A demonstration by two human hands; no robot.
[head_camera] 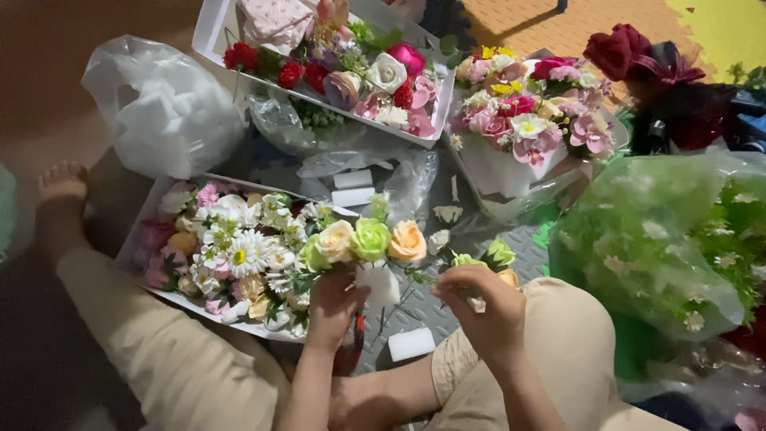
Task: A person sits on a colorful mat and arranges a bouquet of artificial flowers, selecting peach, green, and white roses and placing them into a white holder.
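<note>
The left hand (331, 307) is clamped on a small posy (369, 239) of cream, green and peach roses, held upright above the floor (447, 307) between the knees; the right hand (483, 307) pinches a green bud (499, 254) just beside it; the hands are near but apart; a tray (132, 251) of daisies lies left of the posy; a white block (411, 344) rests below.
</note>
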